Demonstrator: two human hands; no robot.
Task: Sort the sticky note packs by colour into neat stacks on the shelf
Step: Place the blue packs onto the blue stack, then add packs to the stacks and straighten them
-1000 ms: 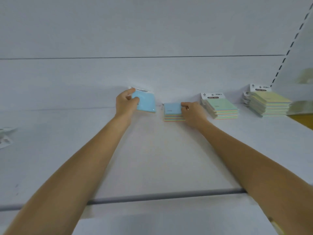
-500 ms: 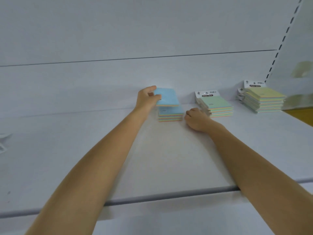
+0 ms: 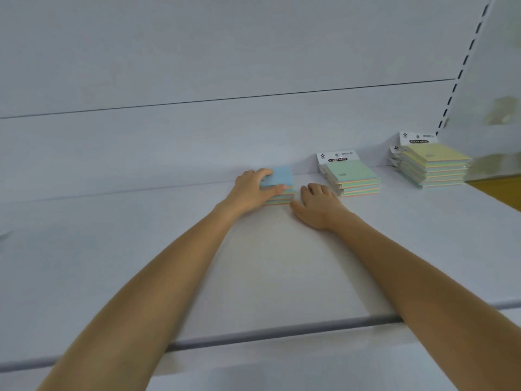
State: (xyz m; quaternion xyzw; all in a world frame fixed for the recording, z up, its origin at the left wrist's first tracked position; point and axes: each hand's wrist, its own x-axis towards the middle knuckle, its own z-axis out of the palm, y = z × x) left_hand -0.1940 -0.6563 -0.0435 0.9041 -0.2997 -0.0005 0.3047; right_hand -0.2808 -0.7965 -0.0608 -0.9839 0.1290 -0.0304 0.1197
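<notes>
Across the lower half of the view, a white shelf (image 3: 267, 266) is stretching from a grey front lip back to a pale panelled wall (image 3: 197, 66), with a slotted upright (image 3: 462, 71) running up the wall's right side. Two bare forearms are reaching in from below, meeting near the back of the shelf. On the right, close to the upright, a yellow stack (image 3: 434, 165) is sitting against the wall, its white header cards pointing backward. Just left of that, well apart from it, a green stack (image 3: 352, 176) is lying the same way, a black "STICKY NOTE" label showing on its header. Further left again, a blue stack (image 3: 279, 184) is resting near the wall, its edges showing thin orange and green bands. The left hand (image 3: 251, 190) is curling over the blue stack's left side, fingers lying across the top pack's far-left corner and the thumb pressing on its front edge, so the hand is gripping the top pack. The right hand (image 3: 318, 204) is lying palm down on the shelf between the blue and green stacks, fingers loosely bent, holding nothing, its thumb reaching toward the blue stack's front right corner.
</notes>
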